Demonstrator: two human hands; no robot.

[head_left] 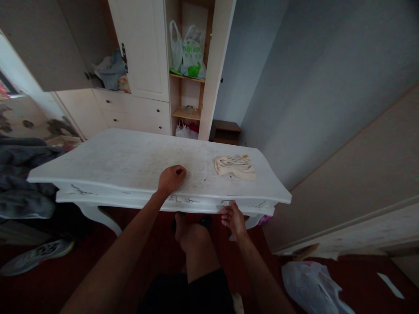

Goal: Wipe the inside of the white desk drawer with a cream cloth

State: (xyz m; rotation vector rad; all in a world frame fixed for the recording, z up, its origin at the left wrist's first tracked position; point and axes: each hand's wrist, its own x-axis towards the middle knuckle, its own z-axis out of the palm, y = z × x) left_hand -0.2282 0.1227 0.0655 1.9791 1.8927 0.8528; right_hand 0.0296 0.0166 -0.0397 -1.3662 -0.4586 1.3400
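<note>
Fingers [226,214] of right hand [234,220] at drawer knob [226,203], grip indeterminable; left hand [172,178] clenched on tabletop [124,161]. Folded cloth [235,166] noted 12 o'clock, axis 9–3, right hand nearer.

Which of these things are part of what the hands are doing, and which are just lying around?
In hand: left hand on the white table top; right hand at its front panel.
Lying about: folded cloth on the table, shelf bags, shoe, floor bag, grey clothes.
</note>
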